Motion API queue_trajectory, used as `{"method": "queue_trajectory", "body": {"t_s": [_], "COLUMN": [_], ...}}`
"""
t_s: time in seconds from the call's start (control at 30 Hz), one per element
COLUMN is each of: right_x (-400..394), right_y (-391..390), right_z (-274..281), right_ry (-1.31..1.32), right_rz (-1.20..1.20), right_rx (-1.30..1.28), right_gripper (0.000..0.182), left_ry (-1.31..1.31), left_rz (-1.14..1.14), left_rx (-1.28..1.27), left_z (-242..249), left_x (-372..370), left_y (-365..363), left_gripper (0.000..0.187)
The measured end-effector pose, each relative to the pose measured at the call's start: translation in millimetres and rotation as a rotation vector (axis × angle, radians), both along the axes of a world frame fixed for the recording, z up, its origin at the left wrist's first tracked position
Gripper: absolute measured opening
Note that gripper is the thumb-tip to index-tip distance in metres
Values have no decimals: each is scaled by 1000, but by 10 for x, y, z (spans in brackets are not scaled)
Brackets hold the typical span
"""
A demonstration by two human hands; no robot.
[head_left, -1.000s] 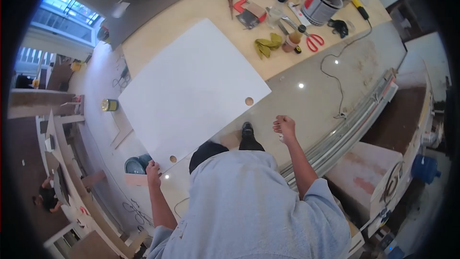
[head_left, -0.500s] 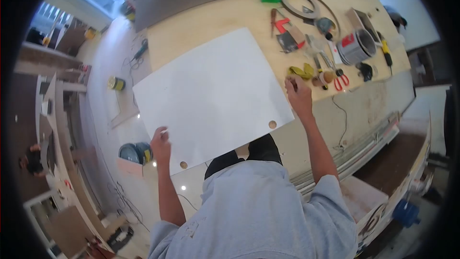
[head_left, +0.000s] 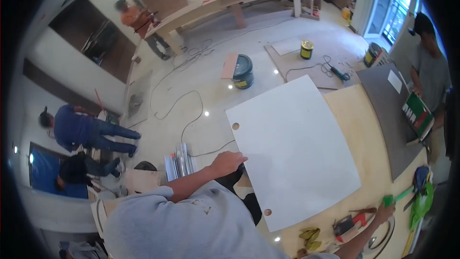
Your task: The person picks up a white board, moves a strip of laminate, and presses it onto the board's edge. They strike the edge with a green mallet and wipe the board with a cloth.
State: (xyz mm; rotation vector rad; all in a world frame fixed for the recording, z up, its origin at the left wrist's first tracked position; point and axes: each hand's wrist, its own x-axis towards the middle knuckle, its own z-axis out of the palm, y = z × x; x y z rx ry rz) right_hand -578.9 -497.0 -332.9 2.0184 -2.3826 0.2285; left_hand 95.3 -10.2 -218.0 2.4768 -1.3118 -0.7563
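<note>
A white panel (head_left: 294, 156) with two round holes near one edge lies on the pale wooden table (head_left: 342, 103). My left hand (head_left: 229, 164) is at the panel's near edge, its fingers curled together; whatever they hold is hidden. My right hand (head_left: 384, 212) reaches across to the far side of the table, its fingers closed at the head of a green tool (head_left: 388, 200). Beside my right forearm are a red and black item (head_left: 346, 226) and a yellow-green cloth (head_left: 310, 238).
A person (head_left: 430, 62) stands at the right by a dark sheet (head_left: 383, 110), holding a green box (head_left: 418, 115). Other people (head_left: 79, 127) are at the left, one (head_left: 139, 19) by a far table. A bucket (head_left: 243, 72), cables and a tin (head_left: 306, 49) are on the floor.
The view has swung toward the left side of the room. My right hand has left the panel's corner area for the green tool. My left hand is now at the panel's edge.
</note>
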Motion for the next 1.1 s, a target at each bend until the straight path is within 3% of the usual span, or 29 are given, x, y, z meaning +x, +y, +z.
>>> {"method": "queue_trajectory", "body": {"t_s": [0.1,0.2,0.3,0.43,0.5,0.6,0.7,0.8,0.9,1.0,1.1], "right_x": [-34,-371,-326,-179,-237,-56,29,111,407,1214,2020], "right_y": [-237,-462,-555,-475,-418,-341,-391,-470,-284,509,1520], "right_z": [-21,-314,-268,-219,-117,31,264,347,866,1738,2438], "right_ry": [228,255,113,145,142,61,-283,-314,-578,-892,-903], "right_rz": [-253,-196,-180,-171,-106,-132,-7,-15,-105,-75,18], "right_rx": [-50,7,260,235,245,254,243,12,15,-18,-153], "right_gripper": [96,94,93,91,92,87,84,85,89,84,73], "left_ry": [-23,-72,75,143,188,194,203,214,201,266,297], "left_rz": [2,41,17,-88,-75,-81,-109,-201,-341,-489,-726], "left_rx": [70,20,-4,-159,-130,-112,-98,-150,-243,-259,-438], "left_z": [152,54,165,-36,-67,-13,49,10,-24,-91,-220], "left_x": [-186,-301,-319,-263,-260,-271,-256,-103,71,262,459], "left_y": [110,88,30,53,-13,-151,-203,-227,-286,-464,-788], "left_gripper": [40,30,20,51,45,34,28,27,26,30,36]}}
